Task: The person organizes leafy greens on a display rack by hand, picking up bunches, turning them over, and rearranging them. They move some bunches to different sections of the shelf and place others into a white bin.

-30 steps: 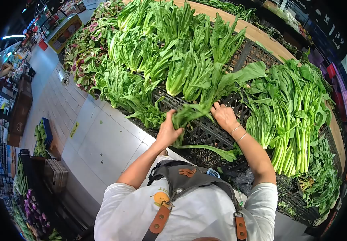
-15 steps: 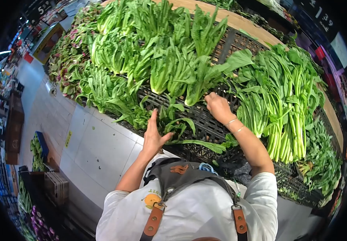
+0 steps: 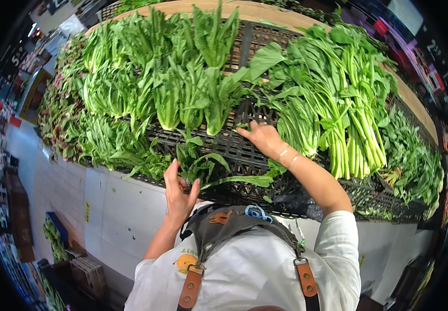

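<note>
My left hand (image 3: 178, 192) is at the near edge of the black plastic crates (image 3: 239, 147), thumb and fingers apart beside some loose leafy greens (image 3: 200, 165). A long leafy stem (image 3: 239, 180) trails rightward from these greens along the crate edge. Over the bare crate grid, my right hand (image 3: 263, 139) has its fingers pinched together, with a small green leaf scrap (image 3: 241, 126) at the tips. Upright heads of leaf lettuce (image 3: 216, 103) stand just left of that hand. Bunches of long-stemmed greens (image 3: 356, 119) lie to its right.
Red-and-green leaves (image 3: 60, 111) fill the far left of the display, and more leafy greens (image 3: 413, 155) the far right. A wooden ledge (image 3: 270, 16) runs along the back. Crumpled black plastic (image 3: 299, 203) lies at the near edge. Tiled floor (image 3: 112, 202) shows on the left.
The view has turned right, so the produce sits further left. My right hand has shifted slightly right of the lettuce bases. My left hand has drawn a little toward my body.
</note>
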Motion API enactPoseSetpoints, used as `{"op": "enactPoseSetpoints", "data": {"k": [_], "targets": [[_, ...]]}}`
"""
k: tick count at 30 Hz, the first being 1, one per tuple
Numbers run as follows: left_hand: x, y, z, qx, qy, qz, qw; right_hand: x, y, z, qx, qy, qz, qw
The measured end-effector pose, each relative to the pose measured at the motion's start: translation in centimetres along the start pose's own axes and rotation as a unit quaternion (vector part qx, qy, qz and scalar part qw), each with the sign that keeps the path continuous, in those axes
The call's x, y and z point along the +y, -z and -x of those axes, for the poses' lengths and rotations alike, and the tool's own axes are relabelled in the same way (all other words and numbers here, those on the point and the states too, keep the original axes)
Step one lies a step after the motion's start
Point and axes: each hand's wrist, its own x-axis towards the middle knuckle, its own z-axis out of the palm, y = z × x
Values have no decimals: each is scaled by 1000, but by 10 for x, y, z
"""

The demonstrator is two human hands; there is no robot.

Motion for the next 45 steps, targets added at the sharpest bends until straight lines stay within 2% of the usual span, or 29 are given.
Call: {"op": "enactPoseSetpoints", "data": {"k": [3,4,8,12,14,17,18,19,20,21,22,23,24,25,26,27,29,30,32,33,35,36,37,38,39,41,43,45], "targets": [[6,-4,2,9,-77,31,996,5,-13,-5,25,30,7,999],[9,-7,3,13,-91,46,995,6,-15,-2,52,21,-21,998],[17,-19,8,3,-138,88,987,9,-26,0,60,-7,-55,997],[33,-34,8,-31,-163,109,980,21,-21,5,116,-69,-170,976],[48,-44,4,-50,-141,132,980,16,14,36,151,-145,-426,880],[55,-64,-11,-103,-178,151,967,-3,74,121,170,-242,-701,649],[60,-72,-17,-123,-157,157,967,-7,86,156,186,-262,-662,677],[66,-82,-25,-130,-162,165,964,-13,93,193,195,-268,-658,676],[72,-92,-34,-138,-167,173,961,-21,81,231,218,-304,-677,634],[78,-103,-43,-145,-171,180,958,-30,79,267,198,-357,-661,629],[84,-113,-52,-176,-135,176,959,-40,63,304,198,-384,-660,615],[91,-125,-62,-207,-99,171,958,-58,64,323,201,-419,-689,556],[101,-136,-74,-237,-75,165,954,-71,42,352,186,-456,-681,542],[113,-148,-85,-268,-50,158,949,-84,23,374,100,-494,-597,624],[115,-172,-92,-227,-128,125,957,-97,13,390,12,-520,-499,693],[116,-194,-96,-184,-205,89,957,-115,13,389,-38,-541,-307,782],[146,-202,-105,-266,-132,57,953,-126,20,376,-50,-596,-219,771],[156,-206,-108,-282,-115,48,951,-124,21,369,5,-584,-220,781],[162,-216,-109,-280,-109,15,954,-111,26,349,112,-555,-223,794],[164,-220,-108,-280,-105,-1,954,-104,36,334,136,-540,-229,798],[165,-222,-110,-281,-50,24,958,-86,49,304,201,-484,-222,822],[166,-222,-111,-275,-14,50,960,-82,56,287,216,-492,-273,798],[165,-220,-112,-269,22,75,960,-79,71,270,185,-493,-304,794],[158,-219,-113,-263,58,105,957,-73,64,259,211,-438,-264,833],[136,-226,-113,-230,21,116,966,-68,67,246,222,-405,-266,846],[133,-200,-118,-263,189,302,897,-60,69,221,233,-363,-249,867],[127,-170,-116,-272,274,438,811,-50,64,197,215,-356,-203,886],[113,-149,-113,-270,308,519,750,-43,57,178,168,-366,-163,901]]}}
